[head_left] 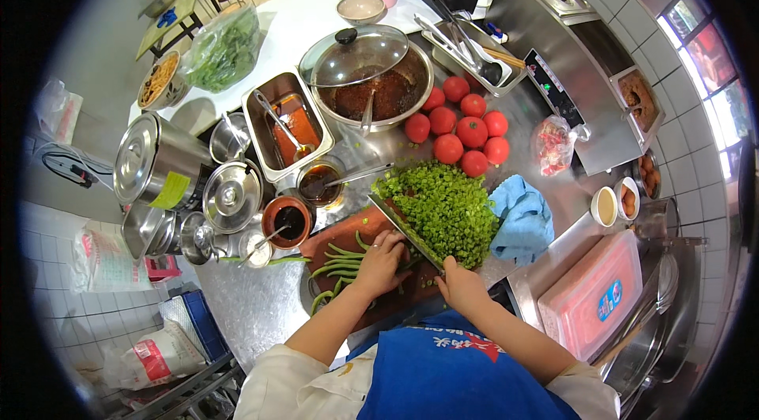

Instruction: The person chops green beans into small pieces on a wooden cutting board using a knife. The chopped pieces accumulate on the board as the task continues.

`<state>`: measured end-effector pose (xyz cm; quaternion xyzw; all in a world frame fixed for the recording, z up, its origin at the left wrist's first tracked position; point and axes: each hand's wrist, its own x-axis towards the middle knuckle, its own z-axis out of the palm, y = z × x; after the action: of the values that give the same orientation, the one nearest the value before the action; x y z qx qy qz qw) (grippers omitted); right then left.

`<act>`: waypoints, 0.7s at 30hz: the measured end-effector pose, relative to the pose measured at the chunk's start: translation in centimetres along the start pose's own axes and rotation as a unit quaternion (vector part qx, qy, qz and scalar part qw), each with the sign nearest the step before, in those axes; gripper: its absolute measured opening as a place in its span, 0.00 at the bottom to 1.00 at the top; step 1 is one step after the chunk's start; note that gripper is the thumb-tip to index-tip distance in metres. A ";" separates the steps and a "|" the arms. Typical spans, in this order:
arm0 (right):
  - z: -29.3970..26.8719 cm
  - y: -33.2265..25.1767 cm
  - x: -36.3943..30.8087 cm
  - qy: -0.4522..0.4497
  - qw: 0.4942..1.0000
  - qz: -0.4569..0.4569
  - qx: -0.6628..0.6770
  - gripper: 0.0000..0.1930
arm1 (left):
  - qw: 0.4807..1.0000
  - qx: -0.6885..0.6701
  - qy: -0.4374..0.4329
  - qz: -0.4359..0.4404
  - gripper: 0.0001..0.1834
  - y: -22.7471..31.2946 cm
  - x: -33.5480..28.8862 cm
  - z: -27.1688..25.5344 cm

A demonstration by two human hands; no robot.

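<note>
My right hand is closed round the handle of a kitchen knife, its long blade slanting up and left across a brown cutting board. Beside the blade, the curled fingers of my left hand press down on long, thin green beans; the part under my fingers is hidden. More beans fan out to the left of that hand. Just beyond and right of the blade lies a large heap of chopped green pieces. A crumpled blue cloth touches the heap's right side.
Several tomatoes sit behind the heap. A lidded pot of dark sauce and a steel tray with a ladle stand farther back. At left are a brown sauce bowl and a steel pot; at right, a lidded plastic box.
</note>
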<state>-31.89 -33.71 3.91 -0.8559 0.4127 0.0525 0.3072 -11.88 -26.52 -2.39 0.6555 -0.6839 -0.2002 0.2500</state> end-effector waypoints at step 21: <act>-4.9 -3.3 -1.2 -0.086 0.995 0.034 -0.023 0.14 | 0.998 -0.054 0.019 -0.015 0.20 -1.5 0.1 0.3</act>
<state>-31.08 -34.17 9.86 -0.8405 0.4125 0.1454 0.3199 -10.89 -26.76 -3.54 0.6549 -0.6571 -0.2281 0.2955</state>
